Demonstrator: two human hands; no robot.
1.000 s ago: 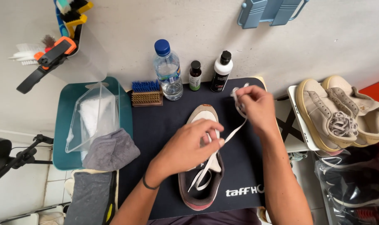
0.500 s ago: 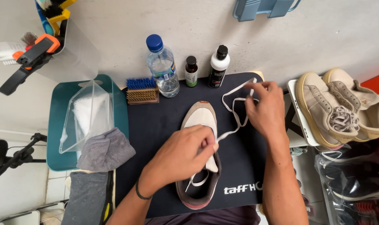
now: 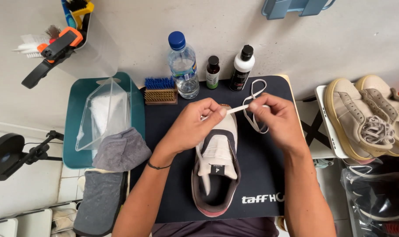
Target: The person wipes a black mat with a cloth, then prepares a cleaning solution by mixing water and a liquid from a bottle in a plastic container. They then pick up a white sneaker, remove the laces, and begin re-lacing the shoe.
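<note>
A white and brown sneaker (image 3: pixel 217 166) lies toe away from me on a black mat (image 3: pixel 173 145). Its tongue is bare, with no lace through it. Over the toe, my left hand (image 3: pixel 193 125) and my right hand (image 3: pixel 274 118) pinch a white shoelace (image 3: pixel 252 103) between them. A short stretch of lace is taut between the fingertips. The rest loops off my right hand toward the mat's far edge. The lace's other end hangs down from my left hand, blurred, beside the shoe's opening.
At the mat's far edge stand a water bottle (image 3: pixel 183 66), a small dark bottle (image 3: pixel 212 72), a black-and-white bottle (image 3: pixel 240 68) and a blue brush (image 3: pixel 160 90). Left: teal tray (image 3: pixel 72 131), clear bag (image 3: pixel 105 112), grey cloth (image 3: pixel 120 151). Right: beige sneakers (image 3: pixel 370 116) on a stand.
My left hand rose from the shoe's middle to above the toe, drawing the lace out of the eyelets. My right hand came closer to it. The camera view shifted slightly.
</note>
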